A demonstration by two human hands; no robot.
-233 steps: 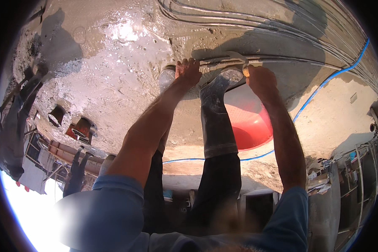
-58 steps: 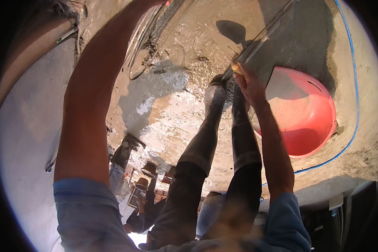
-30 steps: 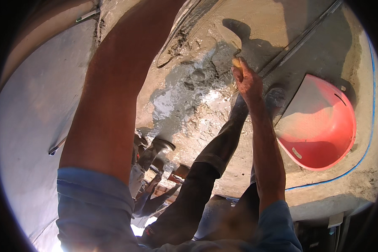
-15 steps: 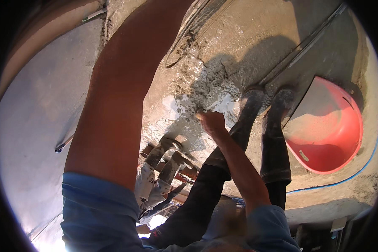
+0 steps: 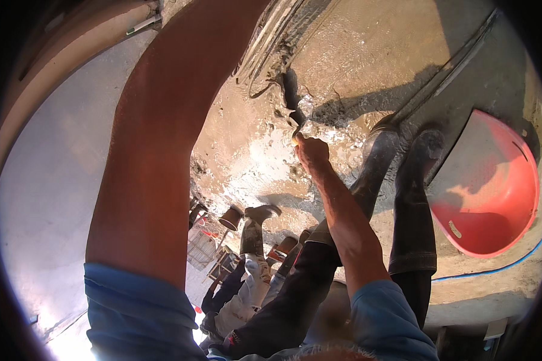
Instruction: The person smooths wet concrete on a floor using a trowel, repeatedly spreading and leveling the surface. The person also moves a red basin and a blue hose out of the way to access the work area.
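Right hand (image 5: pixel 312 151) clenched, grip closed round the pale handle (image 5: pixel 294 141) of what looks like a trowel (image 5: pixel 297 127); finger detail too small to read. Left forearm (image 5: pixel 162 120) runs up the left side and out at the far edge; left hand out of view, so its grip cannot be told. Trowel sits mid-scene over the wet mix (image 5: pixel 253 171) on the floor, left of the wearer's boots (image 5: pixel 380 147). From the grip it points away to the far side: butt of the handle mostly inside the fist, neck just beyond, then a dark narrow strip, probably the blade (image 5: pixel 291 90) seen nearly on edge, hard to part from its shadow. Whether it touches the mix, cannot tell. Handling, as judged: tool light in itself, blade thin and stiff, not fragile; heavier at the tip once mix clings. Handle likely slick when wet. Best hold is the full handle, close behind the neck, thumb toward the blade; keep off the blade's edge. Mix soft, heavy, sticky. Red tub (image 5: pixel 527 213) well apart from the grip, to the right, just beside the boots; it looks light and slightly springy, best taken by the rim. Blue hose (image 5: pixel 494 274) near side of the tub.
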